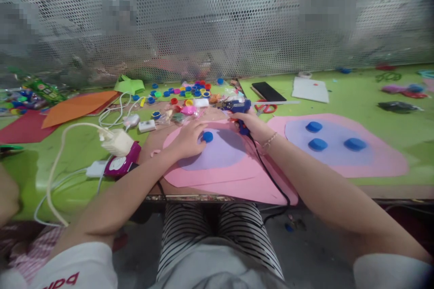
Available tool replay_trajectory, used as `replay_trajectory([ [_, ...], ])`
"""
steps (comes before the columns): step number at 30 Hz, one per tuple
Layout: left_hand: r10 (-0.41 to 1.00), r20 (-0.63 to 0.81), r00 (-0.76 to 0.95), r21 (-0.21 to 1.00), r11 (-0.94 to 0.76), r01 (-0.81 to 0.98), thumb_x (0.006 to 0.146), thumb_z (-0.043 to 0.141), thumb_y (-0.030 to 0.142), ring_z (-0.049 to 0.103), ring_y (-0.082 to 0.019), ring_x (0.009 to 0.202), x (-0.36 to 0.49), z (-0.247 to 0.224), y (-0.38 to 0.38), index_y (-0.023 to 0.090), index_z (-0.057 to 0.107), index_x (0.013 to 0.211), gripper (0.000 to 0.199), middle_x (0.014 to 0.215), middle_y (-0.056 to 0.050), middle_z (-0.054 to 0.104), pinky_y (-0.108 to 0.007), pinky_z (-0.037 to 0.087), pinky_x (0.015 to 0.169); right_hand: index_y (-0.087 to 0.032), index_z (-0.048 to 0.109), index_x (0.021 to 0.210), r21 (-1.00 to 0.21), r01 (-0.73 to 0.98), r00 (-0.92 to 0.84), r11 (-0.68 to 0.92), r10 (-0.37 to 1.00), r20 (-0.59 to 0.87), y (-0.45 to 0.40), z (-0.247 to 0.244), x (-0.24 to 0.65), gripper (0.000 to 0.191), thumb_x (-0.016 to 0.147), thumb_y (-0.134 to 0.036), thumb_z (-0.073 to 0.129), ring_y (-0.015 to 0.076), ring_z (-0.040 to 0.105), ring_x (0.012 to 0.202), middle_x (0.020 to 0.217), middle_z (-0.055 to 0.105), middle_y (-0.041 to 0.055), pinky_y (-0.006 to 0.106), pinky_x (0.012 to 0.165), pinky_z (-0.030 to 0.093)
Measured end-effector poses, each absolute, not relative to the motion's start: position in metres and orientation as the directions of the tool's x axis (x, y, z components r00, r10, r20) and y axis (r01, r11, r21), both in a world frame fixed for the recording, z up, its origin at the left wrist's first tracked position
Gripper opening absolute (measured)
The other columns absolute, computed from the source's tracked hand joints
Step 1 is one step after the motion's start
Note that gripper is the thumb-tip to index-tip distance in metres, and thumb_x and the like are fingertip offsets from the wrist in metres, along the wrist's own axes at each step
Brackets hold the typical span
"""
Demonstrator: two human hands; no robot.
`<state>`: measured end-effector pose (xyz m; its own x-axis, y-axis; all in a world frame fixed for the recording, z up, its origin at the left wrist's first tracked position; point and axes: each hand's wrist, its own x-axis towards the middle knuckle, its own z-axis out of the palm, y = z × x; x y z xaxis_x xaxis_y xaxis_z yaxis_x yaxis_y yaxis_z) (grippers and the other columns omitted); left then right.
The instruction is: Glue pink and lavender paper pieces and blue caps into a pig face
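My left hand (191,140) rests over a light purple paper shape (220,156) that lies on pink paper (210,180). Its thumb and fingertips close about the left side of a blue bottle cap (208,137) on the purple paper. In my right hand (259,125) is a blue glue gun (240,107), its nozzle pointing left above the paper's far edge. A white glue stick (281,102) sticks out behind the gun. To the right, three blue bottle caps (318,145) sit on another purple shape over pink paper (389,158).
Many coloured caps (186,92) lie along the back. A phone (268,91) and red scissors (265,107) are behind my right hand. At left stand a purple power strip (122,160) with cables and orange paper (79,107). The gun's black cord (267,171) crosses the edge. Another person's arm (7,194) shows left.
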<state>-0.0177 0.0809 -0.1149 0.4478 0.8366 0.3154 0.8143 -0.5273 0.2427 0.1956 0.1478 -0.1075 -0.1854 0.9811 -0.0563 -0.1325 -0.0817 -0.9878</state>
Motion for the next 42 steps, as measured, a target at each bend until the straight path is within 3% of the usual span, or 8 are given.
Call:
replay_trajectory([
  [5,0.866,0.296,0.404,0.214,-0.472,0.855,0.075,0.048,0.018,0.041,-0.026,0.123,-0.020,-0.115,0.082,0.013,0.049,0.121,0.046,0.128,-0.013,0.050,-0.042,0.032,0.105,-0.015,0.054,0.067,-0.986,-0.107,-0.182,-0.131,0.977,-0.110,0.147,-0.108,0.195,0.011,0.065,-0.013,0.065,0.0061,0.044,0.039,0.057,0.059,0.0016,0.018,0.035,0.037],
  [10,0.914,0.258,0.312,0.087,-0.343,0.935,0.076,0.044,0.015,0.048,-0.029,0.113,-0.022,-0.095,0.074,0.011,0.050,0.120,0.045,0.124,-0.016,0.052,-0.043,0.038,0.096,-0.015,0.056,0.070,-0.987,-0.096,-0.182,-0.132,0.977,-0.113,0.151,-0.111,0.197,0.012,0.063,-0.015,0.067,0.0054,0.044,0.039,0.059,0.060,0.0015,0.017,0.035,0.036],
  [20,0.968,0.248,0.048,-0.076,-0.030,0.997,0.079,0.046,0.022,0.058,-0.034,0.092,-0.038,-0.097,0.078,0.002,0.055,0.111,0.038,0.089,-0.022,0.063,-0.048,0.039,0.084,-0.015,0.055,0.067,-0.987,-0.098,-0.175,-0.126,0.979,-0.108,0.148,-0.108,0.196,0.013,0.062,-0.015,0.067,0.0054,0.044,0.040,0.058,0.060,0.0019,0.017,0.036,0.035],
  [24,0.939,0.342,0.050,-0.133,-0.004,0.991,0.083,0.042,0.024,0.053,-0.038,0.101,-0.054,-0.098,0.086,0.005,0.063,0.098,0.033,0.105,-0.026,0.059,-0.050,0.039,0.083,-0.016,0.054,0.069,-0.989,-0.129,-0.153,-0.066,0.987,-0.046,0.146,-0.105,0.197,0.013,0.062,-0.014,0.065,0.0052,0.042,0.040,0.054,0.056,-0.0011,0.017,0.036,0.034],
  [31,0.933,0.357,0.042,-0.190,0.029,0.981,0.081,0.039,0.011,0.061,-0.029,0.091,-0.057,-0.086,0.085,0.007,0.042,0.129,0.048,0.103,-0.020,0.064,-0.045,0.039,0.087,-0.015,0.055,0.071,-0.981,-0.180,-0.145,-0.067,0.989,-0.041,0.148,-0.100,0.204,0.013,0.062,-0.016,0.064,0.0049,0.042,0.041,0.057,0.056,-0.0009,0.018,0.038,0.033],
  [35,0.947,0.320,0.041,-0.165,0.013,0.986,0.087,0.039,0.023,0.063,-0.029,0.082,-0.051,-0.081,0.086,0.014,0.064,0.097,0.028,0.089,-0.016,0.066,-0.038,0.046,0.068,-0.015,0.056,0.070,-0.982,-0.178,-0.136,-0.064,0.990,-0.040,0.149,-0.099,0.205,0.012,0.062,-0.015,0.064,0.0050,0.041,0.042,0.059,0.057,0.0000,0.018,0.038,0.034],
  [38,0.959,0.284,-0.013,-0.068,0.034,0.997,0.088,0.042,0.033,0.063,-0.030,0.078,-0.051,-0.081,0.086,0.016,0.066,0.085,0.029,0.075,-0.013,0.065,-0.040,0.046,0.066,-0.015,0.055,0.068,-0.983,-0.171,-0.147,-0.066,0.988,-0.041,0.148,-0.100,0.204,0.010,0.061,-0.014,0.064,0.0051,0.042,0.042,0.058,0.056,0.0002,0.018,0.038,0.033],
  [42,0.933,0.355,0.053,-0.057,-0.035,0.998,0.083,0.045,0.015,0.058,-0.033,0.100,-0.056,-0.086,0.085,0.014,0.056,0.116,0.035,0.111,-0.020,0.060,-0.043,0.046,0.076,-0.015,0.057,0.070,-0.983,-0.174,-0.154,-0.060,0.988,-0.033,0.149,-0.101,0.204,0.013,0.060,-0.016,0.066,0.0052,0.042,0.041,0.056,0.055,-0.0007,0.018,0.038,0.033],
])
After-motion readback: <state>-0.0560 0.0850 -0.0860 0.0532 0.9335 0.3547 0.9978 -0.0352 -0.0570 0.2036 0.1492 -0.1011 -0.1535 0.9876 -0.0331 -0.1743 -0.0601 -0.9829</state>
